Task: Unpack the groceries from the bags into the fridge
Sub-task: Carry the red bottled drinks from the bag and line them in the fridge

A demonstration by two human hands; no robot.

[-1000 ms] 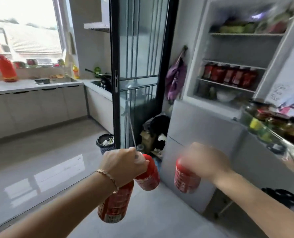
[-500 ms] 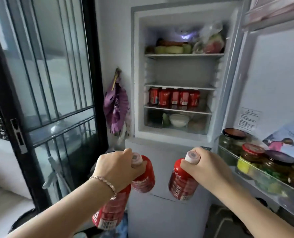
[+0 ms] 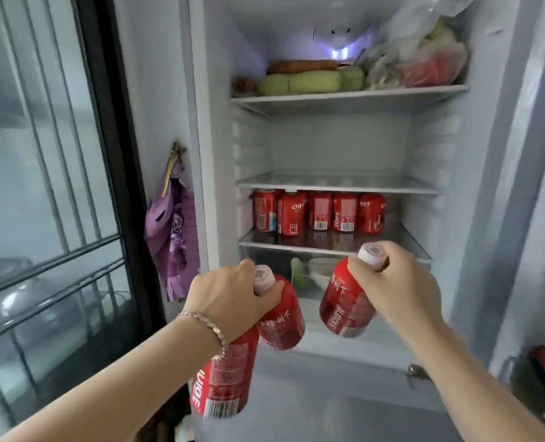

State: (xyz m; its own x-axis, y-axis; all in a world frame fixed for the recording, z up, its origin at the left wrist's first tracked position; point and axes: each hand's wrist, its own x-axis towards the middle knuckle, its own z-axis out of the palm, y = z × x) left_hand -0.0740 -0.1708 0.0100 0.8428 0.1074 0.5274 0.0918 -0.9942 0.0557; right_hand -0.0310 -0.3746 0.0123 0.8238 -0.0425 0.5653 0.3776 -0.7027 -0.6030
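My left hand (image 3: 229, 299) grips two red bottles by their necks: one (image 3: 283, 317) points toward the fridge, the other (image 3: 223, 381) hangs down below my wrist. My right hand (image 3: 395, 288) holds a third red bottle (image 3: 344, 309) by its white-capped neck. Both hands are in front of the open fridge (image 3: 220, 154), just below its lower shelf (image 3: 328, 245). On that shelf stand several matching red bottles (image 3: 319, 212). The middle shelf (image 3: 335, 183) is bare.
The top shelf (image 3: 344, 94) holds green vegetables (image 3: 303, 82) and a plastic bag of produce (image 3: 424, 55). A drawer below shows a bowl (image 3: 320, 272). A purple cloth (image 3: 172, 231) hangs on the wall to the left. A black-framed glass door (image 3: 51, 186) stands further left.
The view has swung from the kitchen to face the fridge and moved closer. Both hands with their bottles have risen toward the lower shelf.
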